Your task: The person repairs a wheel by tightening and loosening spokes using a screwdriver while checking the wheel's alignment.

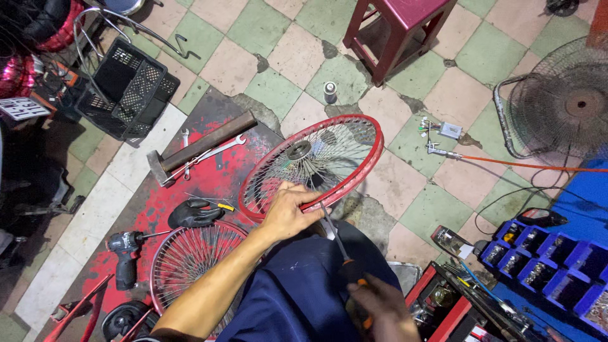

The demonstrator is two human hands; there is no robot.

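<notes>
While left hand (288, 212) fingers wrap the rim of the red spoked wheel (313, 166) propped on the person's lap, right hand (380, 307) fingers are closed on a screwdriver (339, 244), tip at the rim. Blue bins (544, 263) at right hold small metal parts; red toolbox (443, 304) open, contents unclear; black crate (130, 85) looks bare. Checkered tile floor (285, 69), red-stained mat with hammer (196, 147), wrenches, black glove (193, 214), drill (125, 250), second wheel (193, 263). Stool, fan behind.
</notes>
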